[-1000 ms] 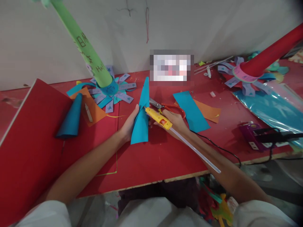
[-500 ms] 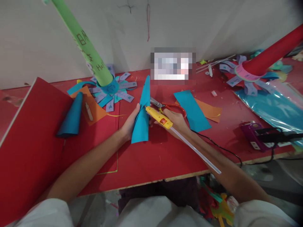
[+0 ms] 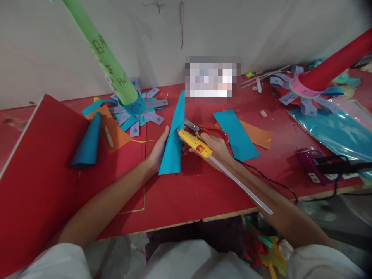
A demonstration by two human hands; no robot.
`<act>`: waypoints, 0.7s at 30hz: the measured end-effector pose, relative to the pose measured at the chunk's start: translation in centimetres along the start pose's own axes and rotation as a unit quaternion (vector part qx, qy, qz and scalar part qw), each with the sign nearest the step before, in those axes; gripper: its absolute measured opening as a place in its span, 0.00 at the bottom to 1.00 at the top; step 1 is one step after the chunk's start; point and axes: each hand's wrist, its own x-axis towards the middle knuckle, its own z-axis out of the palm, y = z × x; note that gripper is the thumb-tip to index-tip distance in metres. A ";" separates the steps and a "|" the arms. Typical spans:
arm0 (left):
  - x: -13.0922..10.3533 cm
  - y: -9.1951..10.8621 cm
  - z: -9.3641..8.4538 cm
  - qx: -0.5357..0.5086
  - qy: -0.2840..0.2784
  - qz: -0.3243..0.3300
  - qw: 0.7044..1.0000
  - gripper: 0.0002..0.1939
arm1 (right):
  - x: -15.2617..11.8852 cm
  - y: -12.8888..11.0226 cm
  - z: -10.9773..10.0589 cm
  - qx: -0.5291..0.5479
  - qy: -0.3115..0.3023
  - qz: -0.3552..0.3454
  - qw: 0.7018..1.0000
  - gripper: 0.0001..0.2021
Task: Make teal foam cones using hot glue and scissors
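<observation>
My left hand [image 3: 158, 149] is closed round a blue paper cone [image 3: 172, 151], whose narrow tip points away from me; some fingers are hidden behind the paper. In my right hand [image 3: 215, 147] is a yellow glue gun [image 3: 195, 143] with a long clear glue stick [image 3: 241, 186] sticking out of its back. Its nozzle touches the cone's overlapping seam. Red-handled scissors [image 3: 215, 131] lie just beyond my right hand. To their right, a blue paper strip [image 3: 236, 135] rests partly over orange paper [image 3: 258, 135].
Another blue cone [image 3: 88, 145] is at the left by a tilted red board [image 3: 43, 166]. A green tube [image 3: 110, 66] and a red tube [image 3: 334, 62] stand in paper bases. A purple power socket [image 3: 312, 166] sits right, near a black cord [image 3: 270, 180].
The blue cone's wide end has shifted slightly left, along with my left hand. The glue gun stays almost in the same place at the seam.
</observation>
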 end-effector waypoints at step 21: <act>-0.4 0.4 0.3 -0.093 0.042 -0.016 0.995 0.24 | -0.4 1.4 0.3 -0.067 0.046 -0.005 0.997 0.12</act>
